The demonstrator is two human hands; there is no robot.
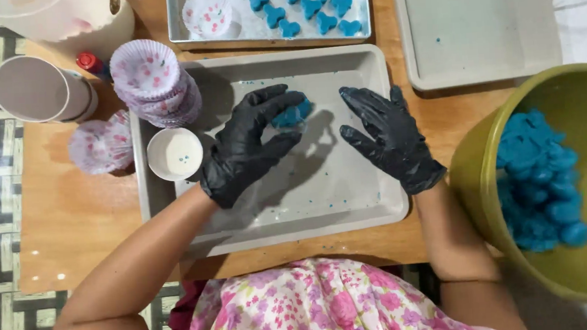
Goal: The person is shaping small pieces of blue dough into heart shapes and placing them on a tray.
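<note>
We look down on our two black-gloved hands over a grey tray (352, 212) on the wooden bench (70, 222). Our left hand (247, 147) curls its fingers and thumb around a small lump of blue dough (293, 114), which sits on the tray floor near the far wall, a little left of centre. Our right hand (392, 141) holds nothing: its fingers are spread and slightly bent, hovering just beside the lump on its right, apart from it.

The near half of the tray floor lies bare apart from a few blue crumbs, so there is open room toward us and toward the right wall. The left end is tighter: a small white cup (175, 154) sits inside the tray against its left wall, close to our left wrist, and a leaning stack of white paper baking cases (153, 82) overhangs the far left corner.

Beyond the far rim, almost touching it, a metal tray (181, 28) carries rows of shaped blue pieces (303, 6) and one paper case. An empty grey tray (477, 28) lies at the far right, near the corner of ours. To the right, a green bowl (476, 173) holding a mass of blue dough (539, 182) stands close to our right forearm.
</note>
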